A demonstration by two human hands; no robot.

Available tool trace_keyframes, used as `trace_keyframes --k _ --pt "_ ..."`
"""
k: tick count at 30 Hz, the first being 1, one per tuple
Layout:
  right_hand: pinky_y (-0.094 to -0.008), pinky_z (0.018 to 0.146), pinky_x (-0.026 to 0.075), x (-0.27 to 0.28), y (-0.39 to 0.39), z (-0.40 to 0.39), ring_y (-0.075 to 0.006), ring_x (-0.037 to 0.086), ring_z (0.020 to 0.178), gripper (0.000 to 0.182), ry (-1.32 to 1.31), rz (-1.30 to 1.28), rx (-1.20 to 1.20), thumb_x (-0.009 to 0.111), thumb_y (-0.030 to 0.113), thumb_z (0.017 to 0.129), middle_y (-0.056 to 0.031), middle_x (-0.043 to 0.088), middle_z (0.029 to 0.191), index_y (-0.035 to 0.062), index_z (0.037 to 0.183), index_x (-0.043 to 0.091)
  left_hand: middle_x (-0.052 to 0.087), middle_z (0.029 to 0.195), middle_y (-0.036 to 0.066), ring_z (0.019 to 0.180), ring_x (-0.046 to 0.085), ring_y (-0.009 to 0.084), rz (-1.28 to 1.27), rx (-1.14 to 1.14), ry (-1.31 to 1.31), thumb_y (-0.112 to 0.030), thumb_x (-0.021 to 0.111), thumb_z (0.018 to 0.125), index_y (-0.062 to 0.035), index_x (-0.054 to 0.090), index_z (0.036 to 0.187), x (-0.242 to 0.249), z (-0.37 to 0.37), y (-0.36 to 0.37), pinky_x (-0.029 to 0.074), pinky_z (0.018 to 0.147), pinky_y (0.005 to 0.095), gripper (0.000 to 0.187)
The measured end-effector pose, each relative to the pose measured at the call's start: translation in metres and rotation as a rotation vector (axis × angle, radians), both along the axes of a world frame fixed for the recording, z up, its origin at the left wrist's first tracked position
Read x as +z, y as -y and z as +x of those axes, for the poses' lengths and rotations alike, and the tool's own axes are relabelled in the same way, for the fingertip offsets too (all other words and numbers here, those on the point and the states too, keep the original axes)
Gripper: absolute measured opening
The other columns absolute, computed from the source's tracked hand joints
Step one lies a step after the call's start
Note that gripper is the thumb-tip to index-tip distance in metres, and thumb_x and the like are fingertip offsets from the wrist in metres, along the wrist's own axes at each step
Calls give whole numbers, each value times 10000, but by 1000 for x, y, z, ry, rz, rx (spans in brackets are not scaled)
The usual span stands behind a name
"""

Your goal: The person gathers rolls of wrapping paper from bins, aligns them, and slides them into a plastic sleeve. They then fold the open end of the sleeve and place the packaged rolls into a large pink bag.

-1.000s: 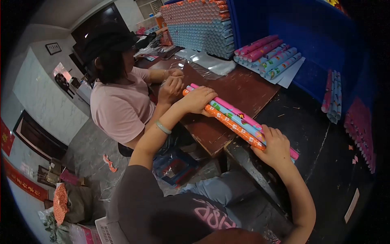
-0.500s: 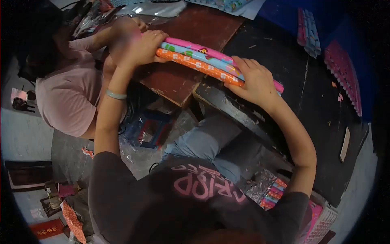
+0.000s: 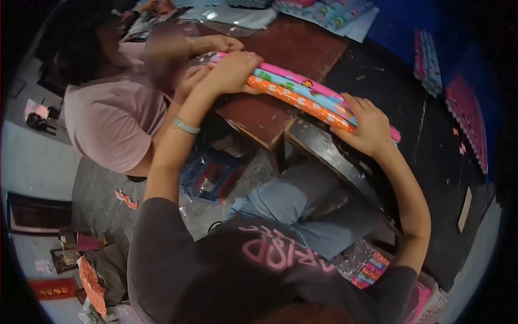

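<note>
Three rolls of patterned wrapping paper [image 3: 302, 93], pink, light blue and orange, lie side by side in a bundle across the table corner. My left hand [image 3: 232, 73] is wrapped over the bundle near its left end. Round the right part is my right hand [image 3: 367, 121], its thumb on the orange roll and its fingers over the pink one. The rolls' tips stick out past both hands. Just beyond my left hand, a co-worker's hand [image 3: 191, 78] is close to the left tips, with shiny clear plastic there. The co-worker's other hand [image 3: 226, 44] is a little farther back.
A co-worker in a pink shirt [image 3: 108, 121] sits at left by the red-brown table [image 3: 302, 51]. On the black table [image 3: 421, 162] lie blue rolls [image 3: 428, 62], a pink scalloped-edge stack [image 3: 467, 124] and a flat strip [image 3: 464, 209]. More colourful rolls [image 3: 372, 268] are below right.
The view has turned, so most things sit farther right and lower. The co-worker's hands now show beside the left end of the rolls. Both my hands keep their hold.
</note>
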State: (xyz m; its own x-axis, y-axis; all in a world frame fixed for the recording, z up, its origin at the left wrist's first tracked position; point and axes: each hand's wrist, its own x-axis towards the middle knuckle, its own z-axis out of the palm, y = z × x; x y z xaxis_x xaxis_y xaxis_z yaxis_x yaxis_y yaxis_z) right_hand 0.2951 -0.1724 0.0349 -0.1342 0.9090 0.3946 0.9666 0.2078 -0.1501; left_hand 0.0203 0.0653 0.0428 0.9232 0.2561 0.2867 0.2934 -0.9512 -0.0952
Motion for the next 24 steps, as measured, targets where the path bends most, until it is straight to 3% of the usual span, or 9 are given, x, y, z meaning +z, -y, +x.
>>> trace_keyframes --k 2,3,11,14,21,24 --pt "-425 818 471 2 0 0 -350 577 976 683 -3 -4 2 693 410 692 -187 602 1075 7 1216 524 588 1038 177 980 569 356 -15 1 3 -354 790 643 -9 519 1101 5 -1 7 444 853 419 635" --pt "-424 820 469 3 0 -1 -355 577 973 690 -9 -14 5 695 406 691 -195 600 1077 4 1224 519 594 932 162 876 599 324 92 -59 51 -492 737 675 -5 540 994 5 -2 7 467 779 401 615" --pt "-414 826 469 10 4 -8 -348 579 969 685 -43 9 -20 729 340 662 -191 602 1062 -17 1207 517 584 921 136 877 589 309 205 -70 112 -481 740 655 -16 523 978 12 -1 10 448 797 389 606" --pt "-418 814 469 6 3 -7 -346 581 943 681 -24 55 -15 729 340 663 -187 603 1029 -14 1203 514 582 1011 133 979 574 310 131 1 42 -357 766 641 -20 513 1055 14 2 13 423 869 395 591" --pt "-411 805 467 12 3 -11 -317 580 962 677 -25 49 -34 727 359 659 -167 604 1038 -14 1187 523 567 1021 130 983 552 308 177 -19 55 -383 760 623 -20 517 1046 26 2 14 412 889 393 608" --pt "-411 797 468 16 5 -14 -320 580 956 680 -22 44 -8 724 368 659 -168 603 1036 -16 1183 524 570 980 123 948 559 295 228 -59 99 -459 726 653 -21 527 1028 23 -6 12 413 863 379 610"
